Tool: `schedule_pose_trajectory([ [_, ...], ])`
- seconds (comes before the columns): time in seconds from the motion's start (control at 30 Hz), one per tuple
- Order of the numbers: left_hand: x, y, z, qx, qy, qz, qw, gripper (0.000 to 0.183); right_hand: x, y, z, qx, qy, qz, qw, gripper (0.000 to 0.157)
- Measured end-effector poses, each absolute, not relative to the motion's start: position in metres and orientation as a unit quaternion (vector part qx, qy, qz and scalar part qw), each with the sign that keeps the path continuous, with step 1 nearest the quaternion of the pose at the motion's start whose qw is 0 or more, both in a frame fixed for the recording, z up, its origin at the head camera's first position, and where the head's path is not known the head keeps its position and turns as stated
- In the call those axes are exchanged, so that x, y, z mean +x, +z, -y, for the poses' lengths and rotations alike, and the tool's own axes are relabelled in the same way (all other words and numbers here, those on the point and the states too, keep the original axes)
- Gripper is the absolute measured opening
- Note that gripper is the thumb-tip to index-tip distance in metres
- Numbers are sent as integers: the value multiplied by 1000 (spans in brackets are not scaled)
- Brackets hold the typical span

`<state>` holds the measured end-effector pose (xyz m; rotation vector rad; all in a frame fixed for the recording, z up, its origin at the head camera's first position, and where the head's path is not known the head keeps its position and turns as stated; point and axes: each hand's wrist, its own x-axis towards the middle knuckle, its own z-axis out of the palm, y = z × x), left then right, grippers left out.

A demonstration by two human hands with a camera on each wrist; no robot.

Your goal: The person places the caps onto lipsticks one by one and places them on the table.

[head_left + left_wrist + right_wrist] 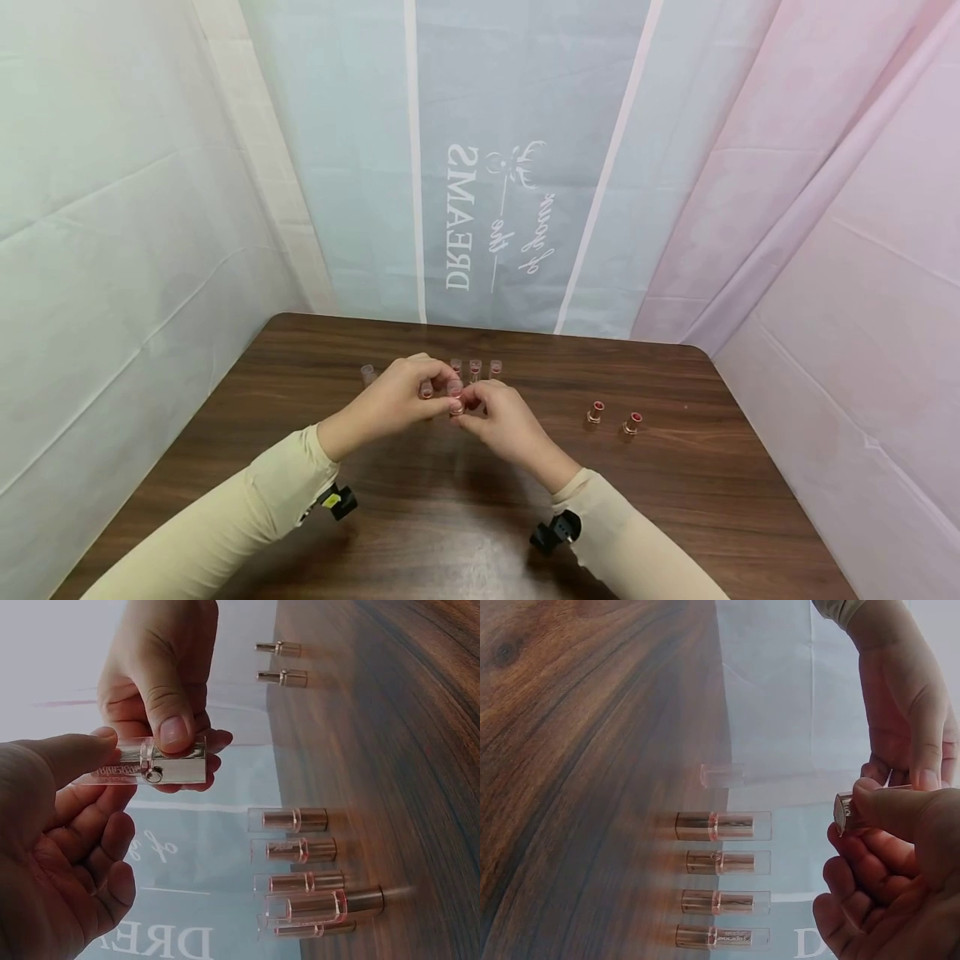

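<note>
Two hands meet at a single lipstick tube [455, 398], held upright above the tabletop with its transparent cap uppermost. The thumb and finger of the left hand [397, 396] are closed in a pinch on the clear cap [129, 772]; its remaining fingers curl loosely beside it, free of any load. The right hand [506, 419] pinches the shiny gold base [185, 766] between thumb and fingers, so that the cap sits above one grip and the base lies within the other.

Just beyond the fingers, a cluster of five capped tubes [295, 820] stands upright, seen most fully from the left wrist; some are partly overlapped there, and the left hand covers part of the group in the head view. To the left of this cluster stands a lone clear cap [722, 775]. Well apart, on the person's right, two uncapped tubes [614, 417] stand side by side with red tops showing.

Farther out, pale sleeves [258, 496] reach to the wrists, each of which bears a small black camera [556, 533]. All loose items stand on a dark wood-grain table [712, 492], bordered by a pale blue curtain [360, 167] with white lettering that includes "DREAMS".
</note>
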<state>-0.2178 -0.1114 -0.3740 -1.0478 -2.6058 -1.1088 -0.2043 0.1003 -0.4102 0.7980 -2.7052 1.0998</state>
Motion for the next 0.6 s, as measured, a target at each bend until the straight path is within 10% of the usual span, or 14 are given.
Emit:
schedule_pose_trajectory([
  [0.6,-216,-375,120,-312,-377,870,61,24,-210,-407,-97,271,372,886,58,12],
])
